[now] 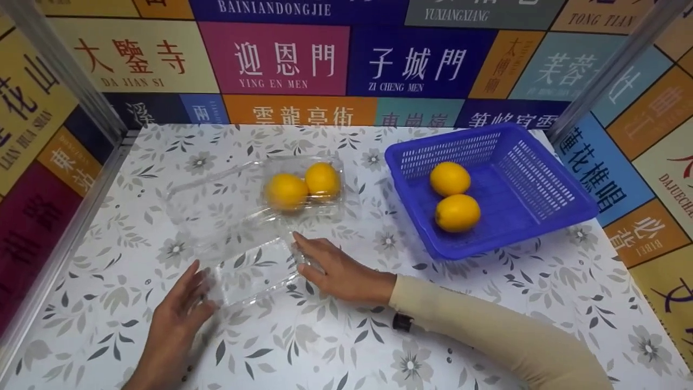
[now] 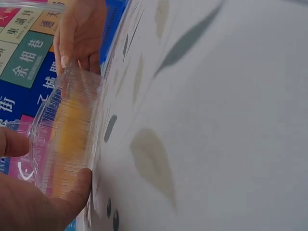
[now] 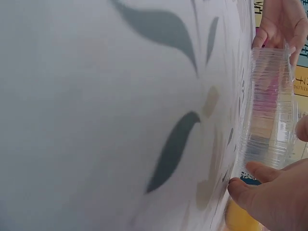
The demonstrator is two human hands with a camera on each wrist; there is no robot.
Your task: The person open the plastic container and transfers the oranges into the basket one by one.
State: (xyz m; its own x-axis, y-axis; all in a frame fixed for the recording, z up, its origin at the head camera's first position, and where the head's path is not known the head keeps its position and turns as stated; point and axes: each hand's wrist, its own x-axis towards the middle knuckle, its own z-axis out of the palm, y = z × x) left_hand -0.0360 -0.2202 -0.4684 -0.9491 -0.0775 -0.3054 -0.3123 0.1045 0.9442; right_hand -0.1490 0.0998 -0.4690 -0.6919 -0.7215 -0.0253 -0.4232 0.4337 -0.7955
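A clear plastic clamshell box [image 1: 254, 271] lies on the table between both hands. My left hand [image 1: 181, 309] is at its left end, thumb and fingers around the edge; the left wrist view shows that thumb [image 2: 17, 142] beside the rim. At the opposite end my right hand [image 1: 341, 273] holds the edge between thumb and fingers [image 3: 262, 172]. Just behind stands a second clear box [image 1: 216, 189], spread open to the left, with two yellow fruits like lemons, one left [image 1: 287, 191] and one right [image 1: 323, 181], in its right part.
A blue plastic basket [image 1: 520, 235] stands at the right, holding two more yellow fruits, one behind [image 1: 450, 179] and one in front [image 1: 458, 213]. A white tablecloth [image 1: 346, 352] with a leaf pattern covers the table. Printed panels [image 1: 276, 59] stand behind and at both sides.
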